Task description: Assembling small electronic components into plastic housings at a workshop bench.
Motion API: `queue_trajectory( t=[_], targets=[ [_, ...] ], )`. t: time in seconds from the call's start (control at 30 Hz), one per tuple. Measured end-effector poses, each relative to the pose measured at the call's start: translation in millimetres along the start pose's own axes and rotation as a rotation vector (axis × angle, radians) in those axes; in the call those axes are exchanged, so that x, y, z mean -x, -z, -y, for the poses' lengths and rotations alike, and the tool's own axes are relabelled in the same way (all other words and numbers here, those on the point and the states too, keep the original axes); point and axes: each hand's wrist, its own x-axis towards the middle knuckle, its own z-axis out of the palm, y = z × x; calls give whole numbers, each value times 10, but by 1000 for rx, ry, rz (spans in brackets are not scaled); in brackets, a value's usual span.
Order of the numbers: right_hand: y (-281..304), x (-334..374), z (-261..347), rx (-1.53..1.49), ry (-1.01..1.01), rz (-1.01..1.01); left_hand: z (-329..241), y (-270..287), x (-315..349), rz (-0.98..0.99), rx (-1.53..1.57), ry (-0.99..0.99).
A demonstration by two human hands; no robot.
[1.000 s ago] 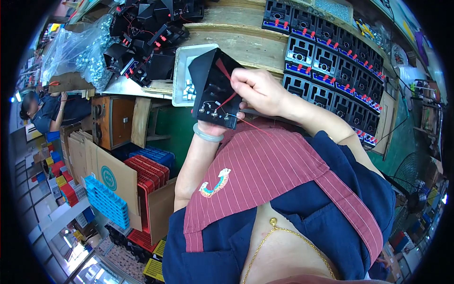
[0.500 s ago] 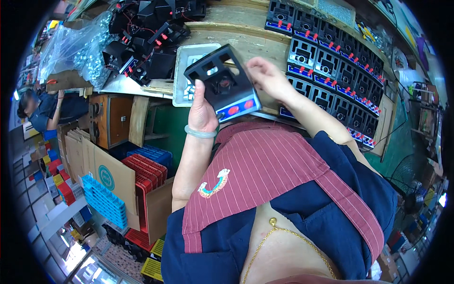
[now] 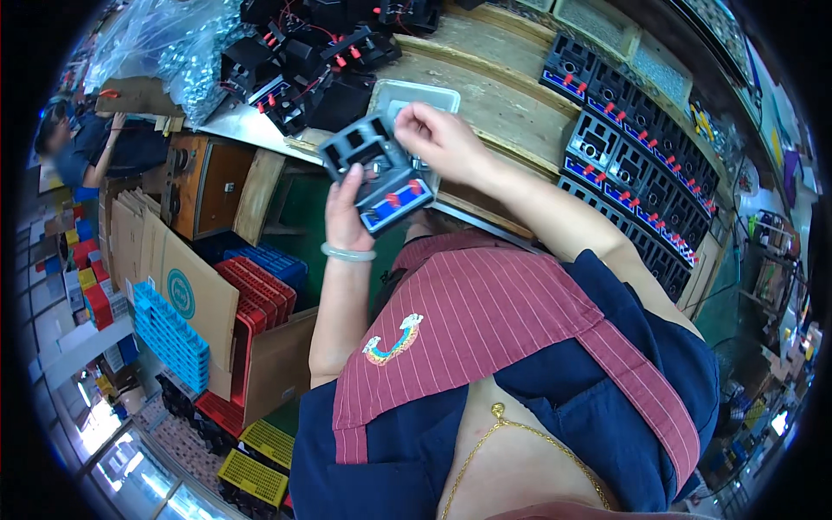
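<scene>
My left hand (image 3: 347, 217) grips a black plastic housing (image 3: 374, 169) with a blue panel and red tabs, held face up above the front edge of the wooden bench (image 3: 498, 100). My right hand (image 3: 436, 139) hovers over the housing's upper right corner with fingers pinched together; I cannot tell if something small is between them. Behind that hand, a shallow grey metal tray (image 3: 407, 94) rests on the bench.
A pile of black housings with red wires (image 3: 303, 52) lies at the back left beside clear bags of parts (image 3: 165, 43). Finished units stand in a row (image 3: 633, 165) at right. Cardboard box with crates (image 3: 199, 312) below left. Another person (image 3: 82, 147) works far left.
The housing has been flipped from its wired back to its front face and now sits lower left in my left hand. My right hand has come off it and lifted above it.
</scene>
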Motion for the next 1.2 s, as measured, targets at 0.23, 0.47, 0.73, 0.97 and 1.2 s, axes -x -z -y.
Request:
queue_trajectory(
  t=[0.23, 0.47, 0.73, 0.97, 1.2],
  targets=[
    [-379, -497, -732, 709, 16, 334, -319, 232, -27, -45, -3, -59],
    [-41, 33, -28, 367, 487, -41, 9, -197, -103, 9, -104, -86],
    [379, 380, -51, 601, 391, 65, 362, -588, -79, 88, -211, -101],
    [617, 524, 53, 327, 251, -292, 262, -887, 110, 346, -283, -51],
    [676, 205, -231, 224, 32, -239, 359, -713, 14, 217, -404, -192]
  ],
)
